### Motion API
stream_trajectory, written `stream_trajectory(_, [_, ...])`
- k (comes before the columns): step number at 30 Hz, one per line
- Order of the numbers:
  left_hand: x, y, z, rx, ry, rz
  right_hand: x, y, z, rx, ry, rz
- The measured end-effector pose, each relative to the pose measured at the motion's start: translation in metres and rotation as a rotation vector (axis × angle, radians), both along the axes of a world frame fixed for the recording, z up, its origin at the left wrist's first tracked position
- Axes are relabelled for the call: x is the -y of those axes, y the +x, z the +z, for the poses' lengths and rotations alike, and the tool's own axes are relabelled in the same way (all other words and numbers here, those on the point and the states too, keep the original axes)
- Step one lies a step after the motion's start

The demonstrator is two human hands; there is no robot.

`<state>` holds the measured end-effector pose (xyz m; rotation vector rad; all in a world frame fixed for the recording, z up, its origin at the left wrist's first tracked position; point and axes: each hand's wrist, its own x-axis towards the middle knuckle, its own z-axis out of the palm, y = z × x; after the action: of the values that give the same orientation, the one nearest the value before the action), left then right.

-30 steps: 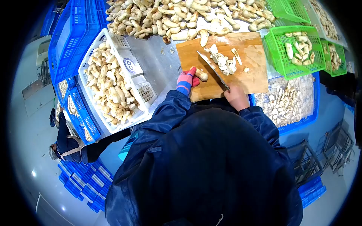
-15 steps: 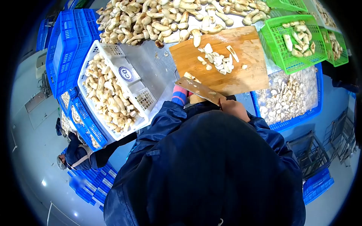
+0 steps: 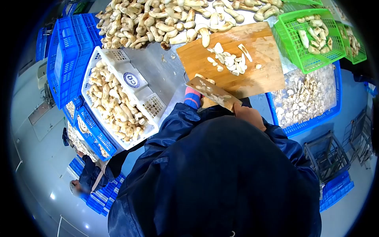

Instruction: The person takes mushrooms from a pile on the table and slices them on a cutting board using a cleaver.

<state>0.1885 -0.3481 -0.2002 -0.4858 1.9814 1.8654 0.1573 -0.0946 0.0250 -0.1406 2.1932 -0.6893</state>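
Observation:
My right hand [image 3: 250,116] is closed around the handle end of a wide cleaver [image 3: 215,93], whose blade slants up to the left over the near edge of a wooden cutting board [image 3: 264,51]. Close to the blade's far corner is my left hand [image 3: 192,94], in a pink-and-blue striped glove; its fingers are hidden by the blade. A pale mushroom piece [image 3: 205,78] shows just beyond the blade, and whether my left hand touches it is hidden. Cut mushroom slices [image 3: 231,62] lie scattered on the middle of the board.
Whole mushrooms [image 3: 158,21] are heaped behind the board. A white basket [image 3: 132,79] of mushrooms stands left, beside stacked blue crates [image 3: 73,51]. A green basket [image 3: 310,61] and a blue tray [image 3: 338,91] of slices are right. Another person [image 3: 92,173] works at lower left.
The whole view has shifted slightly. The cleaver blade shows more of its flat face, with pale bits on it. Both hands stay in nearly the same place at the board's near edge.

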Motion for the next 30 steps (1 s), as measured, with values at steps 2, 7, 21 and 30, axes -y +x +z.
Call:
stream_trajectory(2, [-0.012, -0.019, 0.044, 0.222, 0.438, 0.273, 0.000, 0.000, 0.001, 0.005, 0.006, -0.011])
stream_trajectory(7, [0.000, -0.008, -0.006, -0.032, -0.077, -0.185, -0.003, -0.001, 0.000, 0.025, 0.021, 0.034])
stream_trajectory(21, [0.002, -0.003, -0.007, -0.070, -0.588, -0.451, -0.005, -0.011, 0.000, 0.039, 0.073, 0.125])
stream_trajectory(30, [-0.026, -0.033, 0.089, 0.631, 0.166, 0.596, -0.012, -0.010, -0.014, -0.043, -0.061, 0.001])
